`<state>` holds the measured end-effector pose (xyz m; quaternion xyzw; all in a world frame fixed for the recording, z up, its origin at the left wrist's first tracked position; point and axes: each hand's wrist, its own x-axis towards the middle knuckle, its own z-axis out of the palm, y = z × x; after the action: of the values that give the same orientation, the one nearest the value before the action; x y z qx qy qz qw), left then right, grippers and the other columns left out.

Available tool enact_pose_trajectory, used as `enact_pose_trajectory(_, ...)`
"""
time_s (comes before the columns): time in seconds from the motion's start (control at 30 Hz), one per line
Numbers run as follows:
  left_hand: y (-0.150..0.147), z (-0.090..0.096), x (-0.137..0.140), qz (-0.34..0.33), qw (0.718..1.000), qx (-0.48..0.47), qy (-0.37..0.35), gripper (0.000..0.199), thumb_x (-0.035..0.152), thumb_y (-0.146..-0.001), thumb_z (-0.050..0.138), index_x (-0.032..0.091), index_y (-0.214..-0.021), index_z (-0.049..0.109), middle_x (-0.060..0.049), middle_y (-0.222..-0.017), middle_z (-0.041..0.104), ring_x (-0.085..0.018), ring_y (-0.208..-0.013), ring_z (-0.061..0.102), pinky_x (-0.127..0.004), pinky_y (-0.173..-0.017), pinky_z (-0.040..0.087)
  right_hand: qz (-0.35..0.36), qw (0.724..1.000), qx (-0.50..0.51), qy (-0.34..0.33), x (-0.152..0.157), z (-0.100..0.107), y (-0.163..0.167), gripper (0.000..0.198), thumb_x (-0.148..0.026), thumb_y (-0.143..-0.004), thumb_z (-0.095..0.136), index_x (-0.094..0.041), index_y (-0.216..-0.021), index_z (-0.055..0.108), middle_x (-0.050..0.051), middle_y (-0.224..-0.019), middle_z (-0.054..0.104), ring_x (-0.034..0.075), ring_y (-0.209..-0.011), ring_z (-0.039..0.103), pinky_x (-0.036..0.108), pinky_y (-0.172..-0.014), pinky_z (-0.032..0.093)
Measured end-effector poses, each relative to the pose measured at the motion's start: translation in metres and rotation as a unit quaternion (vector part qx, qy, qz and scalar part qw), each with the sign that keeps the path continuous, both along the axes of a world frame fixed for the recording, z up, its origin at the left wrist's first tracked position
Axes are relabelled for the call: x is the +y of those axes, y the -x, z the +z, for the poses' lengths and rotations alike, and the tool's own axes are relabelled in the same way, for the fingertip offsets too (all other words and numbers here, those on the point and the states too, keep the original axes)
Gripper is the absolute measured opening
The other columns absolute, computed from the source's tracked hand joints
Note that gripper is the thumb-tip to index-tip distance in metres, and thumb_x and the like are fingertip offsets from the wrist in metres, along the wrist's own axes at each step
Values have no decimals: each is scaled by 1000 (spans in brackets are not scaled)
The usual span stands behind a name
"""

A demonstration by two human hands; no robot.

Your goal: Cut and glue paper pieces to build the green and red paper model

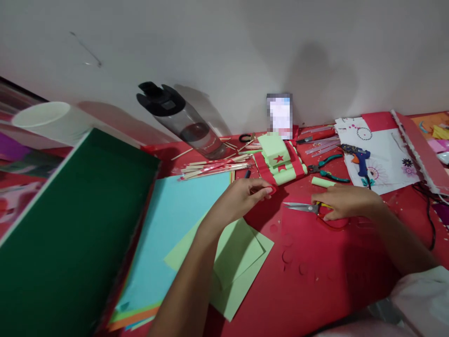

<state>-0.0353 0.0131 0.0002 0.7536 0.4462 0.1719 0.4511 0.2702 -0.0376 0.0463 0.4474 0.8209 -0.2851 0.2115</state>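
Observation:
My left hand [250, 192] is closed in a pinch on a small round red paper piece [272, 189], just in front of a light green and red paper craft [280, 164] with a red star. To the right, my right hand [345, 201] has its fingers curled over the red and yellow handles of a pair of scissors [305, 207]. The blades lie low over red paper and point left. A light green paper roll [322, 182] sits at the far side of that hand, partly hidden by it. Light green sheets [242, 252] lie below my left wrist.
A dark green board [70, 224] and blue paper [182, 201] are at the left. Behind stand a water bottle [189, 126] and a blurred-out phone [279, 114]. Wooden sticks [217, 167], pliers [329, 169] and a blue glue gun [359, 161] lie along the back.

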Motion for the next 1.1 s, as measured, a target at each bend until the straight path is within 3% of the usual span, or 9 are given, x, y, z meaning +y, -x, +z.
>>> enact_pose_trajectory(0.13,-1,0,-1,3,1000,-7,24,33,50,-96,61,20,-92,73,-5,-83,78,-19,-73,71,-27,-63,51,-27,998,11,-57,1,1,-7,26,-28,-98,67,-28,-124,68,6,-106,77,27,-91,71,30,-66,37)
enact_pose_trajectory(0.27,0,-3,2,-10,1000,27,-6,34,48,-100,57,20,-98,76,-7,-87,79,-20,-76,71,-28,-63,49,-52,985,-26,-162,7,-1,-8,19,-28,-106,58,-22,-123,64,11,-109,77,30,-97,71,32,-69,39)
enact_pose_trajectory(0.43,2,-8,4,4,999,16,-41,34,48,-99,58,20,-97,77,-6,-89,80,-19,-74,70,-28,-63,49,-69,973,-48,-216,11,-8,-6,15,-20,-104,61,-17,-119,65,16,-121,71,32,-109,68,33,-74,42)
enact_pose_trajectory(0.57,2,-11,5,8,999,-3,-51,33,47,-99,59,20,-96,77,-4,-84,78,-18,-71,68,-26,-61,48,-83,960,-46,-262,10,-11,-10,16,-25,-107,57,-16,-117,66,18,-120,70,34,-107,67,35,-72,42)
enact_pose_trajectory(0.73,1,-10,4,11,998,-6,-60,31,45,-100,59,19,-97,76,-5,-84,78,-18,-72,68,-26,-62,49,-55,968,-62,-237,9,-18,-8,13,-23,-105,62,-16,-114,66,17,-113,74,32,-101,69,34,-74,43)
enact_pose_trajectory(0.9,-1,-9,2,19,998,-15,-58,32,47,-99,61,19,-96,76,-5,-86,78,-18,-75,68,-26,-63,49,-59,970,-64,-225,11,-22,-7,20,-28,-109,57,-12,-112,68,22,-117,72,35,-105,69,36,-75,44)
enact_pose_trajectory(1.1,-10,-4,-4,20,997,-17,-75,31,46,-100,61,20,-96,78,-4,-87,78,-17,-75,69,-27,-65,50,-85,977,46,-191,16,-20,-6,19,-34,-106,62,-16,-109,69,15,-106,76,31,-95,70,33,-73,42)
